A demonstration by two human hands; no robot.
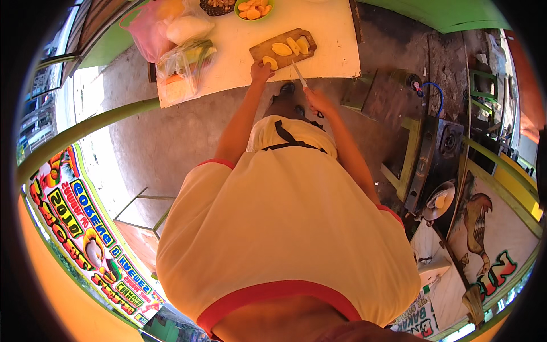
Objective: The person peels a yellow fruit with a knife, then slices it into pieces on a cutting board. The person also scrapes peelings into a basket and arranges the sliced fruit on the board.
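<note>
My left hand [261, 72] is at the near left corner of a wooden cutting board [277, 46], its fingers on a pale yellow slice of food [270, 63], perhaps potato. Several more yellow pieces [281, 49] lie across the board towards its handle end. In my right hand [318, 102] is a kitchen knife [299, 75] with a dark handle. Its blade points up and left, the tip near the board's front edge and apart from the pieces. Board and pieces rest on a white-topped table [230, 72].
A green bowl of yellow slices [254, 9] and a dark mortar [218, 6] with chopped food stand at the table's far side. Plastic bags [188, 64] of produce fill its left end. To the right are a gas stove [440, 145], a pan [440, 201] and a gas cylinder [412, 81].
</note>
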